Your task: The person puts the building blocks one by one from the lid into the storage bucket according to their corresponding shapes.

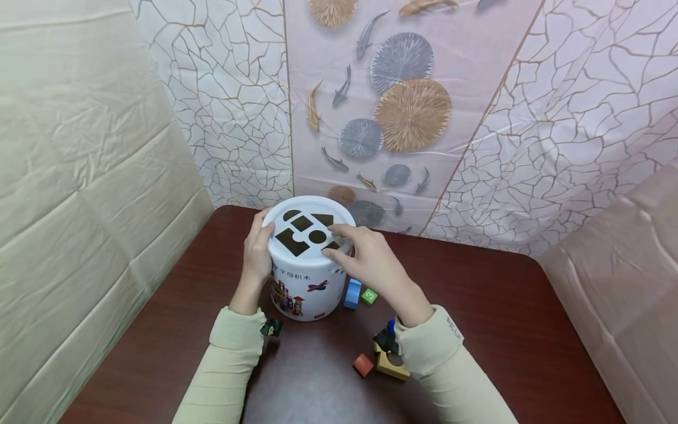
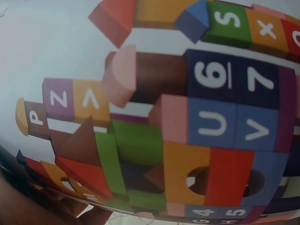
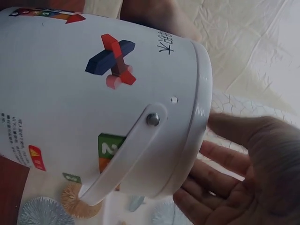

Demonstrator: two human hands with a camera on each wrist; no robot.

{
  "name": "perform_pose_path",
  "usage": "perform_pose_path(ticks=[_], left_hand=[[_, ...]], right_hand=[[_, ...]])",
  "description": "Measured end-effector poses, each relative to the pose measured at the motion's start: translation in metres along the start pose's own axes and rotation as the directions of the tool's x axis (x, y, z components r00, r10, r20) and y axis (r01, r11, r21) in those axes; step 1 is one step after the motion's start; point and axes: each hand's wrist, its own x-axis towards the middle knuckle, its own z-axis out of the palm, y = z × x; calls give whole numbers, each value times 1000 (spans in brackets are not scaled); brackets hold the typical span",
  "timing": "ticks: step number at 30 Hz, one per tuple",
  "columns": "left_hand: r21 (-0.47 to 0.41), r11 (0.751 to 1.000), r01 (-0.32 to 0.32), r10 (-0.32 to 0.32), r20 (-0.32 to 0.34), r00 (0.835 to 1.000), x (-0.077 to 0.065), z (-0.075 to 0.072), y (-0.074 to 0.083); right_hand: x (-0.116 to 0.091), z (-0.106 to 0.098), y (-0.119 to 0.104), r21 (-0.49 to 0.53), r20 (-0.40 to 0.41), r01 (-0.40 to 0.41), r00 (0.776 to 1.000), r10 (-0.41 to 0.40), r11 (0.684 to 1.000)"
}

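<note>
A white bucket [image 1: 307, 297] printed with pictures of toy blocks stands upright on the table, its white lid [image 1: 312, 252] cut with several shaped holes. My left hand [image 1: 258, 250] grips the bucket's left side at the top, thumb over the lid's rim. Over the lid's right part lies my right hand [image 1: 373, 259], thumb and fingers spread near the holes, with nothing visible between them. In the right wrist view its fingers [image 3: 225, 157] extend beside the lid edge, and the bucket's white handle [image 3: 124, 161] hangs down. Printed blocks on the bucket's wall [image 2: 145, 28] fill the left wrist view.
To the bucket's right lie a blue block [image 1: 352, 294] and a green numbered block [image 1: 369, 296]. Closer to me are a red block [image 1: 363, 365] and a yellow block [image 1: 393, 369] with a curved cutout, partly behind the right sleeve. Patterned cloth hangs behind the dark table [image 1: 492, 330].
</note>
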Motion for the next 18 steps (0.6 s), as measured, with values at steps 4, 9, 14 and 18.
perform_pose_path(ticks=[4,9,14,18], left_hand=[[-1,1000,2,-2,4,1000,0,0,-1],[2,1000,7,-7,-3,1000,-1,-1,0],[-5,1000,4,-4,-6,1000,0,-1,1],[-4,1000,6,-6,-6,1000,1,0,1]], right_hand=[[-11,-4,14,14,-95,39,995,-38,999],[-29,-5,41,22,-149,20,989,-17,1000],[-54,7,80,-45,47,5,999,-3,999],[-82,17,104,-15,263,52,964,-46,999]])
